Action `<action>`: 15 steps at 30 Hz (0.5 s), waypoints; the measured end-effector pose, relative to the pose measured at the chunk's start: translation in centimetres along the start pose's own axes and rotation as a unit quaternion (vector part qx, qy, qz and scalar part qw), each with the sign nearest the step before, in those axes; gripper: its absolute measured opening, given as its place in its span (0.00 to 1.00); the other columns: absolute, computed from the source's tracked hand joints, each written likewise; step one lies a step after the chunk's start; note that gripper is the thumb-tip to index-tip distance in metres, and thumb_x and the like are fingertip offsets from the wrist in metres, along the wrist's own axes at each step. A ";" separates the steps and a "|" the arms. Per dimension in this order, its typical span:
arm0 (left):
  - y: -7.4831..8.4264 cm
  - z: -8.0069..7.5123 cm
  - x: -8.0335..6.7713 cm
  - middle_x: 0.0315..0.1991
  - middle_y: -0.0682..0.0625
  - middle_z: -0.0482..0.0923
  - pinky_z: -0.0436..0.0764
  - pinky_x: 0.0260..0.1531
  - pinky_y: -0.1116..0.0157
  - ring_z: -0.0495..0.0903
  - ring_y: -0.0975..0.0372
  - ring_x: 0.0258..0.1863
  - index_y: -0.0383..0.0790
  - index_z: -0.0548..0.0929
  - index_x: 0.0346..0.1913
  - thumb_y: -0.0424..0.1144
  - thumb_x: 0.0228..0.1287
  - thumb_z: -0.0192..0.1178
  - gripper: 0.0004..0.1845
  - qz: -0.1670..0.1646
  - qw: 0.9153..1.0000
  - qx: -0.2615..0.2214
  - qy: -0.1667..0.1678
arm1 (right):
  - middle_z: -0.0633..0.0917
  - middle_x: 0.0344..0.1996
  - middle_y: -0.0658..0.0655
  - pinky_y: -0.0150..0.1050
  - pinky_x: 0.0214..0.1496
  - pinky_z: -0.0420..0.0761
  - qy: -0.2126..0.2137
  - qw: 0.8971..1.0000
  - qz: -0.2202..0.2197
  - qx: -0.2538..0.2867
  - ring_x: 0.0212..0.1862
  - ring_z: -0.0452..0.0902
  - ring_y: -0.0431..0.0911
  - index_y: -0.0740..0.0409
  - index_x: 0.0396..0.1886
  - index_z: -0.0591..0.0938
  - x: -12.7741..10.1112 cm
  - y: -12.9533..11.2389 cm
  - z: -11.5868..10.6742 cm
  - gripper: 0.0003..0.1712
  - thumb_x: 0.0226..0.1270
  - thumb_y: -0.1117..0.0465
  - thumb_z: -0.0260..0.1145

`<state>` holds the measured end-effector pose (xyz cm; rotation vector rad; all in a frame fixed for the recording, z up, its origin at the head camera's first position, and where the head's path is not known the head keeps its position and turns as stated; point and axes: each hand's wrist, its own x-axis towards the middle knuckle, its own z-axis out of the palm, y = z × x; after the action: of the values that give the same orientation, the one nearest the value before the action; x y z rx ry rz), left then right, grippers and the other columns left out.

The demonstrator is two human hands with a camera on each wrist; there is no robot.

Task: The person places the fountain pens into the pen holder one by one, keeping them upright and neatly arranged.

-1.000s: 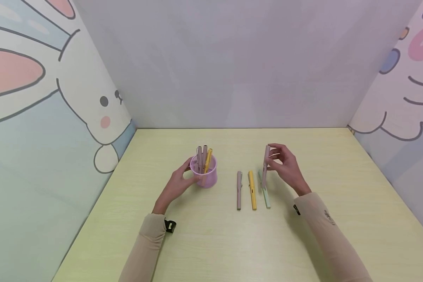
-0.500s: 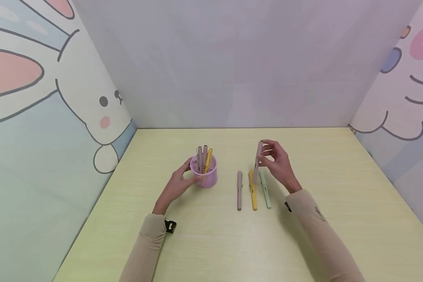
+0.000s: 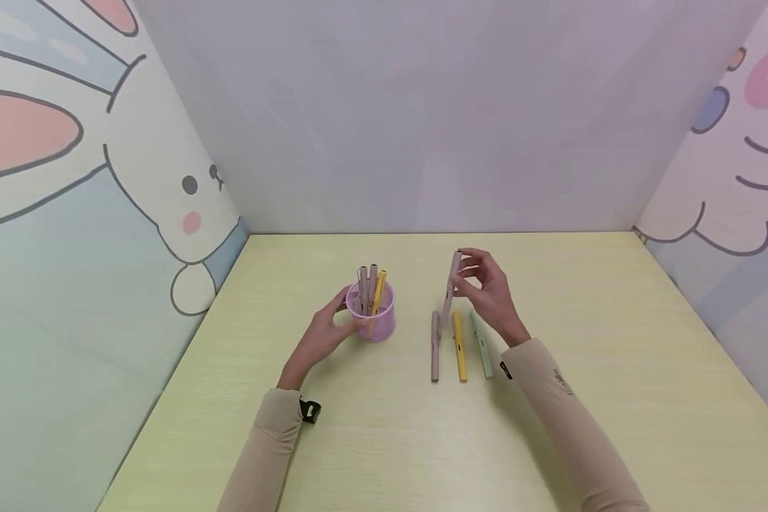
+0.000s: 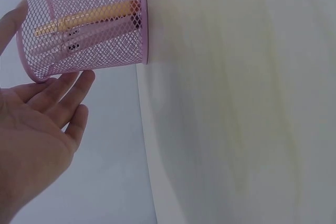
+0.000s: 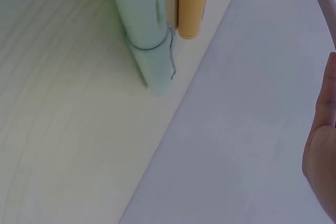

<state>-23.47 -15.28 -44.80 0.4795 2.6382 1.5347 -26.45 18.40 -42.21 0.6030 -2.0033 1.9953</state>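
Note:
My left hand [image 3: 320, 336] holds a pink mesh pen cup [image 3: 384, 328], thumb on the near side and fingers behind. In the left wrist view, the cup [image 4: 113, 56] shows yellow and mauve pens through its mesh. Two mauve pens and a yellow pen [image 3: 379, 291] lean in it, tops above the rim. Between thumb and fingertips, my right hand [image 3: 494, 297] pinches another mauve pen [image 3: 451, 283], steeply tilted, its lower end over the gap between two pens on the table. Those are a mauve pen [image 3: 435, 352], a yellow pen [image 3: 461, 352] and a mint green pen [image 3: 483, 348], side by side.
The pale wooden table [image 3: 384, 448] ends at a grey back wall [image 3: 422, 142]. Side walls with cartoon animals, a rabbit [image 3: 160, 178] on the left, flank it. The row of pens lies right of the cup.
My right hand has carried the mauve pen leftward and slightly back, from over the mint green pen past the yellow one. The left hand and cup have stayed put.

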 end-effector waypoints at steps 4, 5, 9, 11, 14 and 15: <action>0.1 -0.1 -0.1 0.73 0.42 0.71 0.66 0.67 0.37 0.69 0.44 0.71 0.46 0.62 0.81 0.48 0.70 0.68 0.41 0.005 1.000 -0.002 -0.004 | 0.76 0.48 0.71 0.40 0.36 0.88 -0.003 1.000 -0.005 0.016 0.43 0.79 0.41 0.73 0.67 0.70 0.3 -0.1 0.8 0.29 0.66 0.85 0.60; 0.1 -0.1 -0.1 0.73 0.42 0.71 0.66 0.67 0.37 0.70 0.44 0.70 0.46 0.62 0.81 0.47 0.70 0.68 0.41 0.006 1.000 -0.003 -0.005 | 0.75 0.48 0.70 0.40 0.36 0.88 -0.004 1.000 -0.006 0.019 0.43 0.79 0.41 0.74 0.67 0.70 0.4 -0.1 1.0 0.29 0.66 0.85 0.60; 0.2 -0.2 -0.2 0.73 0.42 0.70 0.67 0.66 0.36 0.70 0.43 0.70 0.45 0.61 0.82 0.47 0.70 0.68 0.42 0.004 1.000 -0.004 -0.006 | 0.76 0.48 0.71 0.40 0.36 0.88 -0.009 1.000 -0.010 0.026 0.43 0.79 0.43 0.75 0.66 0.70 0.7 -0.3 1.7 0.28 0.66 0.85 0.61; 0.2 -0.2 -0.3 0.74 0.42 0.70 0.67 0.66 0.36 0.70 0.44 0.70 0.45 0.60 0.82 0.47 0.70 0.68 0.43 0.002 1.000 -0.004 -0.006 | 0.76 0.48 0.70 0.41 0.36 0.88 -0.011 1.000 -0.012 0.027 0.43 0.79 0.43 0.75 0.66 0.70 0.9 -0.5 2.1 0.28 0.67 0.84 0.61; 0.1 -0.2 -0.3 0.75 0.44 0.68 0.66 0.66 0.36 0.70 0.44 0.71 0.46 0.60 0.82 0.48 0.70 0.68 0.43 -0.002 1.000 -0.005 -0.006 | 0.76 0.47 0.69 0.41 0.36 0.88 -0.012 0.999 -0.018 0.028 0.43 0.79 0.43 0.74 0.67 0.70 1.2 -0.6 2.5 0.29 0.67 0.84 0.61; 0.1 -0.2 -0.3 0.75 0.44 0.68 0.66 0.66 0.36 0.69 0.44 0.71 0.46 0.60 0.82 0.48 0.70 0.68 0.43 -0.002 1.000 -0.007 -0.007 | 0.77 0.47 0.69 0.41 0.36 0.88 -0.012 0.999 -0.020 0.029 0.43 0.79 0.43 0.74 0.67 0.70 1.3 -0.6 2.7 0.29 0.67 0.84 0.61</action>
<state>-23.21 -15.53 -44.63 0.4827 2.6161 1.5414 -27.01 15.61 -41.21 0.6765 -1.9366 2.0377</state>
